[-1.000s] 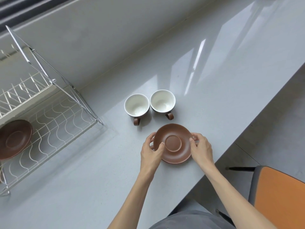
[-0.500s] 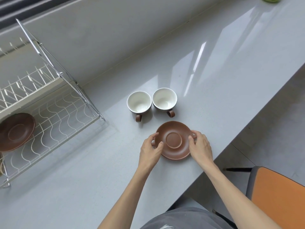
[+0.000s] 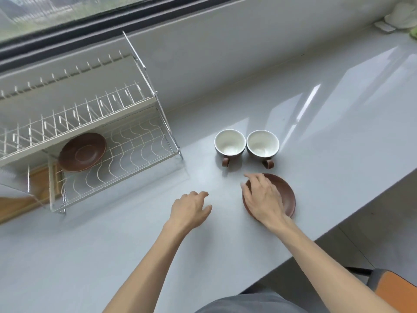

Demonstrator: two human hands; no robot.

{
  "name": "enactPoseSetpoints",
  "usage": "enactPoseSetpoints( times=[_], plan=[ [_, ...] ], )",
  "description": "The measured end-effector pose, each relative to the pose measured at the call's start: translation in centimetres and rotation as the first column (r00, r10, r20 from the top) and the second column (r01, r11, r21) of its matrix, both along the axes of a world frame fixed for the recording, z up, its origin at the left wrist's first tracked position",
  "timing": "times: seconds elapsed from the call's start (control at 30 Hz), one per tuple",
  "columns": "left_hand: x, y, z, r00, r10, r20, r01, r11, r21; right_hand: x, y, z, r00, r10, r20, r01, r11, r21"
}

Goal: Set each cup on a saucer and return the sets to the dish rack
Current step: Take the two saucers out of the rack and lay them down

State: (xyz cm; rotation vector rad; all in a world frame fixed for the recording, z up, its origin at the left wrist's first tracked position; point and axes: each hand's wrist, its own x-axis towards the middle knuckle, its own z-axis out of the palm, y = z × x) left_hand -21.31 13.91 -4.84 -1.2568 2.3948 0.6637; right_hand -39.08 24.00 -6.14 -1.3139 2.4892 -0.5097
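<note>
Both hands have let go of the saucer; left hand hovers open, right hand, fingers spread, hides the saucer's centre.

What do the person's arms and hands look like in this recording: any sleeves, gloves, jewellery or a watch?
Both hands, the left hand and the right hand, are bare: no gloves, and no rings, watch or bracelet that I can see. The forearms are uncovered along all of their visible length, with no sleeve in view. The only clothing visible is grey fabric at the bottom edge of the frame.
</note>
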Motion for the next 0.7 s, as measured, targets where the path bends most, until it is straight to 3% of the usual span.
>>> enactPoseSetpoints(
  times=[0.17,0.33,0.7],
  plan=[
    [5.4,-2.3,1.3,0.994,0.049,0.096,-0.021,0.962,-0.272,4.3,-4.8,1.7,0.956,0.282,-0.08,-0.275,0.957,0.088],
    [11.3,-4.5,3.8,0.974,0.228,0.009,-0.2,0.871,-0.45,8.7,-9.8,5.0,0.898,0.412,-0.153,-0.414,0.91,0.02],
    [22.1,-8.4,6.9,0.833,0.539,-0.121,-0.52,0.691,-0.502,16.8,-19.1,8.9,0.803,0.576,-0.154,-0.588,0.807,-0.045]
  ],
)
